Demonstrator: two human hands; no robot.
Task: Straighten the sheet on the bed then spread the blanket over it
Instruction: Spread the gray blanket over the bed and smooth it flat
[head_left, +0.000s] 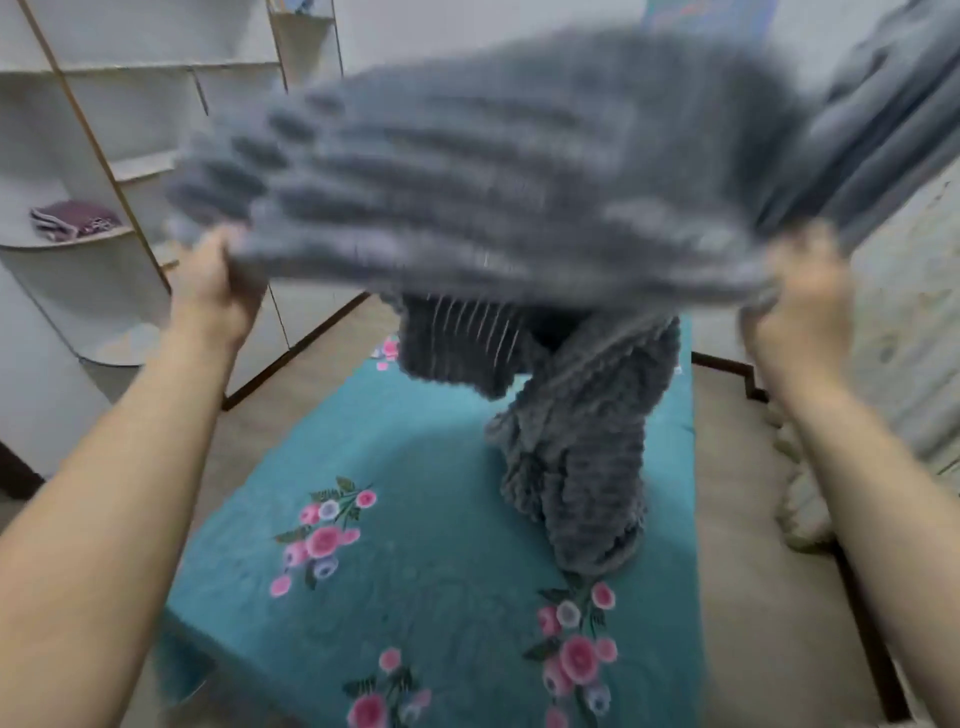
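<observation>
A grey ribbed plush blanket is lifted in the air above the bed, blurred by motion. My left hand grips its near edge on the left, and my right hand grips the same edge on the right. Part of the blanket hangs down in a twisted bunch whose lower end rests on the sheet at the right middle. The teal sheet, printed with pink flowers, lies flat across the bed below. The far end of the bed is hidden behind the blanket.
White shelves stand at the left, with a folded purple cloth on a curved shelf. A grey curtain hangs at the right. A beige knotted cushion lies on the floor to the right of the bed.
</observation>
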